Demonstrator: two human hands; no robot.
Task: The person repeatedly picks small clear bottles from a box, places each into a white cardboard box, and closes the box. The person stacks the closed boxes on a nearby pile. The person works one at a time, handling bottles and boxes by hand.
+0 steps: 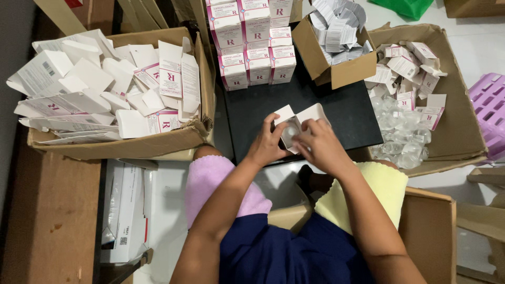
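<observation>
Black worktop (263,105): small white carton (302,117), flaps open, is held above its near edge. Left hand (267,146) and right hand (319,147) each keep a closed grip on the carton's sides. Judged light, thin-walled, easily crushed; best held by its folded edges.

Your head-worn camera, the only view, looks almost straight down over your own lap onto a black board (326,105) set before you. Your forearms enter from the bottom edge and your left hand (268,144) and right hand (321,147) meet close to the frame's center, near the lens. The top of the frame faces away from you, taking in stacked small cartons (256,39). A cardboard box of flat cartons (113,87) fills the left side; an open box of clear blisters (421,89) fills the right. With one camera only, no second view shares the scene.
</observation>
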